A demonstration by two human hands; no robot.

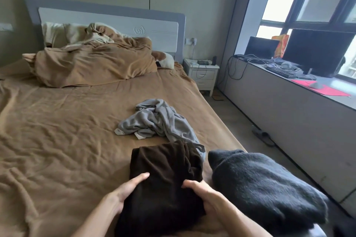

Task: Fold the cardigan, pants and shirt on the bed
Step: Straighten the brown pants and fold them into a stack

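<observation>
Both hands flat, nothing pinched: left hand (126, 190) open along the left edge of the folded dark brown pants (165, 177), right hand (204, 196) open, pressing the near right corner. Pants' long axis runs away from the person. Black cardigan (265, 188) sits folded just right of it, on the bed (57, 131). Unfolded grey shirt (158, 121) lies straight ahead beyond the pants, nearer the right hand.

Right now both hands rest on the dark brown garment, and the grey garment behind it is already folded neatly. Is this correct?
Not quite. Both hands, left and right, do rest on the dark brown garment, but the grey garment behind it is not folded: the head view shows it lying crumpled in a heap on the bed.
</observation>
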